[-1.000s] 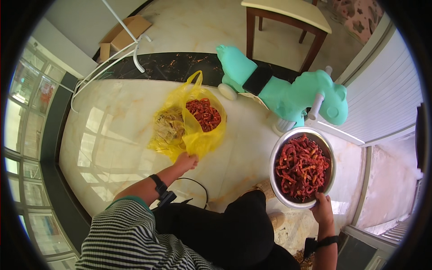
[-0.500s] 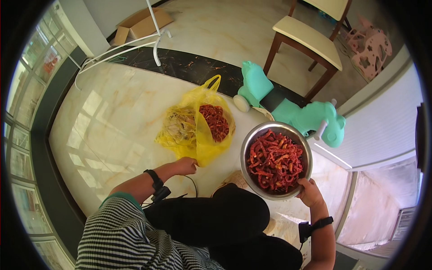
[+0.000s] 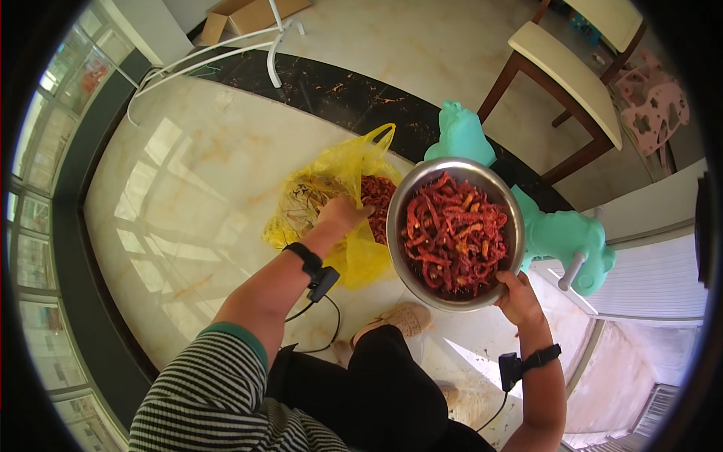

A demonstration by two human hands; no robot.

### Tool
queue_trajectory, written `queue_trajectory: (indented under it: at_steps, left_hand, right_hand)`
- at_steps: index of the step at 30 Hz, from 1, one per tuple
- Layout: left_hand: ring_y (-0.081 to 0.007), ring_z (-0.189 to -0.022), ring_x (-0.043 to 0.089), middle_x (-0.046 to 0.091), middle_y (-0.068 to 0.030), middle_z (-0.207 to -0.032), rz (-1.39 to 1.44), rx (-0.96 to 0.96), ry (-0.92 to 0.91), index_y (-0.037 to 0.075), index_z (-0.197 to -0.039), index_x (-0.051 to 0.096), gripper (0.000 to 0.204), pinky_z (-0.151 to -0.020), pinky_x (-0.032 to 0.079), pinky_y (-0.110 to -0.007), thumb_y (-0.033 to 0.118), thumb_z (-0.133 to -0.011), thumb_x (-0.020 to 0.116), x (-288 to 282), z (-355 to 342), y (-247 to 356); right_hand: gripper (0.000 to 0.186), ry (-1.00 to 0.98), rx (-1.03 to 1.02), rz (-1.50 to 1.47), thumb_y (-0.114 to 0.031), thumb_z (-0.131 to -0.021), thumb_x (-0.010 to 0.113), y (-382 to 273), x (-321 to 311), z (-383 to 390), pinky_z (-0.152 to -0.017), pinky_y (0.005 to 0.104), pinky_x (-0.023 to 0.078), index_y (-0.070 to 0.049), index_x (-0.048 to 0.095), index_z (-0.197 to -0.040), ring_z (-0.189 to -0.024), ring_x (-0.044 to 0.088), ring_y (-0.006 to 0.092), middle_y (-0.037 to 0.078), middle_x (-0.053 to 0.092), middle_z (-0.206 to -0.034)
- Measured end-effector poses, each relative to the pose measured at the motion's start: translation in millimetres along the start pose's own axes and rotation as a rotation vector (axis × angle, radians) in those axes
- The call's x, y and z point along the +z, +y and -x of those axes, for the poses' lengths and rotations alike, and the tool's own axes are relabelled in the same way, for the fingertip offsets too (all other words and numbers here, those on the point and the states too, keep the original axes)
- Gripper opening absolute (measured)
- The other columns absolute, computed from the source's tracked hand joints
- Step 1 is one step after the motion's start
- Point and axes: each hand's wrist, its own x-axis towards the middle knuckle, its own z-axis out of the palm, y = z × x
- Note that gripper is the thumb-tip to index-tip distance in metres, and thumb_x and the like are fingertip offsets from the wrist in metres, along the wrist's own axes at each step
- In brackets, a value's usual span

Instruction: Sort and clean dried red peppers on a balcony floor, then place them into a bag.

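My right hand [image 3: 520, 299] grips the rim of a round steel bowl [image 3: 399, 260], its fingers under the edge. The bowl is heaped with dried red chilli peppers [image 3: 456, 237] and tilts slightly toward the bag. A yellow plastic bag [image 3: 365, 264] lies on the floor, left of the bowl. More red chillies [image 3: 379, 197] show in its mouth, and pale, dry stalk-like bits [image 3: 303, 205] lie at its left side. My left hand [image 3: 345, 216] is closed at the bag's edge, beside those chillies; its fingertips are partly hidden.
Behind the bowl stands a turquoise ride-on toy [image 3: 568, 241], partly covered by it. A cream-seated chair [image 3: 565, 71] is at the back right, near a pink plastic piece [image 3: 655, 109]. A white metal stand [image 3: 275, 64] and a cardboard box [image 3: 256, 16] are at the back left.
My left hand has moved forward and right, from the bag's near edge to its mouth. The bowl has risen closer to me and shifted toward the bag. My view has shifted too.
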Motion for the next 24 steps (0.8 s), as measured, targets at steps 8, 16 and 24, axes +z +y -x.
queue_trajectory:
  at_steps: [8, 16, 24]
  left_hand:
    - [-0.0242, -0.063, 0.064, 0.065, -0.0142, -0.076, 0.528, 0.002, -0.104, -0.002, -0.092, 0.058, 0.027, -0.057, 0.051, -0.037, 0.024, -0.097, 0.052, 4.7, 60.0, -57.0]
    - [-0.0128, -0.065, 0.062, 0.062, -0.0035, -0.076, 1.152, 0.169, -0.084, 0.006, -0.092, 0.055, 0.024, -0.059, 0.051, -0.029, 0.024, -0.104, 0.045, -46.6, 145.8, -40.6]
    - [-0.0162, -0.073, 0.066, 0.065, -0.004, -0.084, 1.322, 0.04, -0.28, 0.006, -0.097, 0.059, 0.023, -0.068, 0.057, -0.033, 0.024, -0.104, 0.046, -54.4, 163.4, -47.6]
  right_hand:
    - [0.037, 0.055, -0.069, 0.105, -0.016, -0.09, 0.058, -10.4, 73.1, -34.3, -0.071, 0.039, 0.062, 0.008, 0.051, -0.117, -0.087, 0.069, 0.0268, 0.018, 0.065, -0.105]
    - [0.033, 0.092, -0.177, 0.606, -0.02, -0.089, 0.055, 10.9, 130.0, -88.4, -0.055, 0.0364, 0.061, 0.007, 0.061, -0.107, -0.064, 0.07, 0.0271, 0.02, 0.068, -0.083]
    - [0.069, 0.092, -0.528, 1.41, -0.016, -0.087, 0.051, 19.1, 208.0, -93.8, -0.081, 0.0452, 0.054, -0.006, 0.022, -0.15, -0.095, 0.064, 0.0474, 0.036, 0.037, -0.142]
